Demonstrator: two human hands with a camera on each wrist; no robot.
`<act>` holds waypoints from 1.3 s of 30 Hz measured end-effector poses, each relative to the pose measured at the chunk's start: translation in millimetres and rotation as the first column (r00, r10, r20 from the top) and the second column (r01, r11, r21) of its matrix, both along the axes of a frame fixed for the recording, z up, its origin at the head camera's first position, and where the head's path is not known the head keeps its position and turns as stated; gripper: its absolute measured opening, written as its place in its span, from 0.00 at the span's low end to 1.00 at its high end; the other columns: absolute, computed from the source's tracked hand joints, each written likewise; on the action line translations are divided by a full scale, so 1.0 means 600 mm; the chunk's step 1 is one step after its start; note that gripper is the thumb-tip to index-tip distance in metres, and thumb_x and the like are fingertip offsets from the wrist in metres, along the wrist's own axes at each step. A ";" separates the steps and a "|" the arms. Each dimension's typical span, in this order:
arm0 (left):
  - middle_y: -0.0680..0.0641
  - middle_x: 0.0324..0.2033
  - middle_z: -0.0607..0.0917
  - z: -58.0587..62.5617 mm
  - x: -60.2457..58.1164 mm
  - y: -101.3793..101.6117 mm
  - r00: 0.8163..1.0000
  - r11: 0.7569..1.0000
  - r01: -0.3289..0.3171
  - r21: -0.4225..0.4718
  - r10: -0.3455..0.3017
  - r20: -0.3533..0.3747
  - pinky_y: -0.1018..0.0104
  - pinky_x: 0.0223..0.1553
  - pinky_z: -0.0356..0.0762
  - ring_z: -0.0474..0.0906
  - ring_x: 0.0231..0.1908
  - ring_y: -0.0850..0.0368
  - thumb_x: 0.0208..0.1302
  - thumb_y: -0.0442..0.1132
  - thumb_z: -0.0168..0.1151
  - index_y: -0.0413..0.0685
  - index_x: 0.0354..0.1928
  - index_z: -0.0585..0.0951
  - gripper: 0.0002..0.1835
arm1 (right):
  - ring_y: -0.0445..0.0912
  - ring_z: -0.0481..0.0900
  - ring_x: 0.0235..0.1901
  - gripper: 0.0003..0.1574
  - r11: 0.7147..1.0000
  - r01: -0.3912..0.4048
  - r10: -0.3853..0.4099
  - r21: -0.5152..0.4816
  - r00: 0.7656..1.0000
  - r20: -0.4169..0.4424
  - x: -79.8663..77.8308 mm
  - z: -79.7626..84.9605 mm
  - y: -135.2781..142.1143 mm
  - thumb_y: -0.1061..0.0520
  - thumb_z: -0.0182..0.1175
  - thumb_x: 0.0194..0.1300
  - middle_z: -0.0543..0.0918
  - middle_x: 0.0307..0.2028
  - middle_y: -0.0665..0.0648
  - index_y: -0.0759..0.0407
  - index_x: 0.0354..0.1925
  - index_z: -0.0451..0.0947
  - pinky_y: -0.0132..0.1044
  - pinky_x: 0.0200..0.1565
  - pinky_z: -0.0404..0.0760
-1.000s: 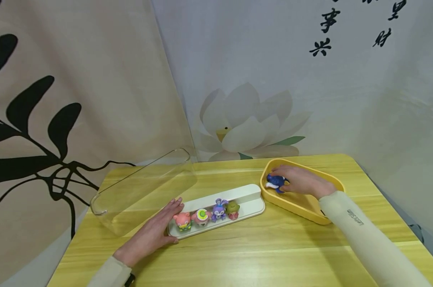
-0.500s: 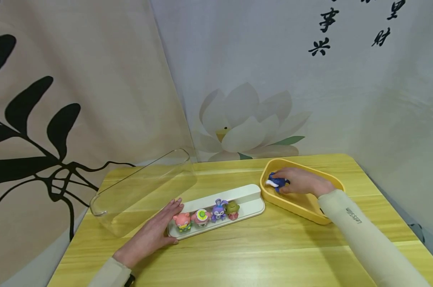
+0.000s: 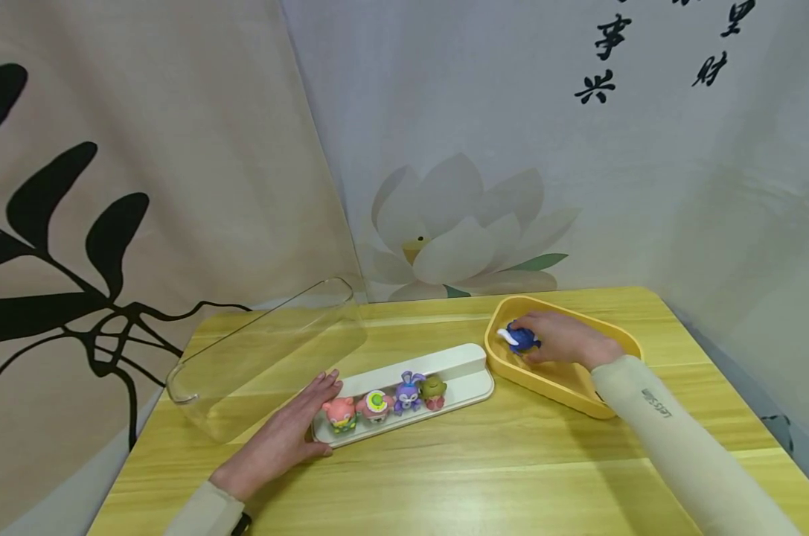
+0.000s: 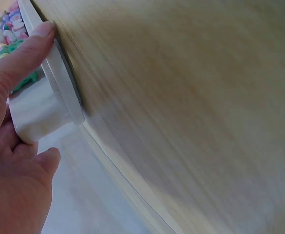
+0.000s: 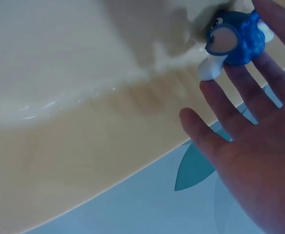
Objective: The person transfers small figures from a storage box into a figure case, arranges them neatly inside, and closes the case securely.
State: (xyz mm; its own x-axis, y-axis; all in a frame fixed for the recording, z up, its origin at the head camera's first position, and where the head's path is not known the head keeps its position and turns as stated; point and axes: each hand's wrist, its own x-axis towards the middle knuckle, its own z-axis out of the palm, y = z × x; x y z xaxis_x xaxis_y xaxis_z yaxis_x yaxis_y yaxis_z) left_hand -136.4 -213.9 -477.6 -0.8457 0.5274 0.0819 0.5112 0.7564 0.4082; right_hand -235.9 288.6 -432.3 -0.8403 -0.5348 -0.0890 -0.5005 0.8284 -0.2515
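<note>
My left hand (image 3: 280, 439) grips the left end of a long white tray (image 3: 469, 385), thumb over its front rim (image 4: 59, 73) in the left wrist view. A row of small toy figures stands in it: a pink one (image 3: 340, 414), one with a green and yellow ring (image 3: 377, 404), a purple long-eared one (image 3: 408, 392) and an olive-green one (image 3: 434, 391). Inside a yellow tray (image 3: 545, 383) at the right, my right hand (image 3: 568, 339) pinches a blue and white toy figure (image 3: 525, 339). The right wrist view shows that blue figure (image 5: 242, 39) between thumb and fingertips.
A clear, see-through cover (image 3: 270, 357) lies at the back left, partly past the table's edge. The wooden table (image 3: 458, 484) extends in front of both trays. A printed cloth (image 3: 471, 223) hangs behind the table.
The blue figure has turned in my right hand, its white part shifting upward on the left. My left hand and the white tray have stayed in place.
</note>
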 end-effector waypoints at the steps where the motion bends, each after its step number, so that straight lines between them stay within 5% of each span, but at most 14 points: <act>1: 0.49 0.81 0.55 0.000 0.000 0.000 1.000 1.000 0.000 -0.001 0.000 -0.002 0.47 0.72 0.65 0.53 0.79 0.46 0.47 0.40 0.85 0.42 0.78 0.65 0.56 | 0.56 0.81 0.54 0.34 1.000 0.005 -0.005 0.002 1.000 -0.012 -0.001 -0.002 -0.001 0.55 0.77 0.60 0.82 0.54 0.59 0.61 0.62 0.79 0.55 0.59 0.80; 22: 0.47 0.81 0.57 0.000 0.001 0.003 0.999 1.000 0.015 0.004 -0.015 -0.034 0.46 0.70 0.67 0.55 0.78 0.44 0.46 0.39 0.85 0.42 0.78 0.65 0.56 | 0.52 0.82 0.46 0.20 1.000 0.014 -0.015 -0.004 0.989 -0.144 0.001 -0.007 -0.003 0.57 0.76 0.61 0.83 0.45 0.55 0.59 0.50 0.82 0.53 0.53 0.83; 29: 0.46 0.80 0.58 0.000 0.001 0.002 0.998 1.000 0.011 0.007 -0.011 -0.057 0.45 0.69 0.68 0.56 0.77 0.43 0.44 0.38 0.86 0.41 0.78 0.66 0.57 | 0.53 0.82 0.45 0.21 0.999 0.024 -0.028 -0.031 0.989 -0.145 0.008 0.016 0.000 0.58 0.74 0.62 0.85 0.47 0.59 0.62 0.53 0.83 0.54 0.49 0.85; 39: 0.47 0.81 0.56 0.000 0.000 0.002 1.000 1.000 0.005 0.001 -0.005 -0.021 0.46 0.71 0.67 0.54 0.78 0.45 0.46 0.39 0.85 0.42 0.78 0.65 0.56 | 0.45 0.76 0.35 0.22 0.996 0.043 -0.052 -0.083 0.992 -0.114 0.029 0.062 0.001 0.58 0.69 0.64 0.82 0.40 0.52 0.63 0.55 0.82 0.46 0.41 0.80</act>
